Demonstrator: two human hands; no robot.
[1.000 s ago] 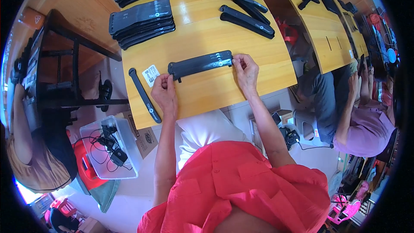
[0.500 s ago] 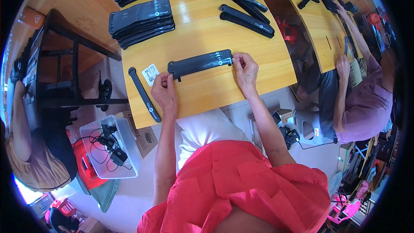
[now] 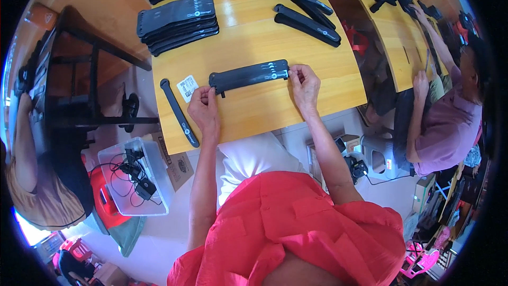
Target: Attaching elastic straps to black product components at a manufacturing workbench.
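A fanned stack of black straps with pale print lies crosswise on the yellow wooden table, in front of me. My left hand pinches its left end between thumb and fingers. At the opposite end, my right hand grips the right edges of the straps in the same way. A small dark tab pokes out below the stack near my left fingers. Close to my left hand are a white printed label and a single black strap lying slantwise.
Thick piles of black straps stand at the far left of the table. Folded straps lie at the far right. A clear bin of cables sits on the floor. A co-worker handles straps at the right-hand table.
The whole view has shifted slightly. Both hands keep their hold on the strap stack, which lies nearly as before. At the right, the co-worker's nearer hand has moved a little.
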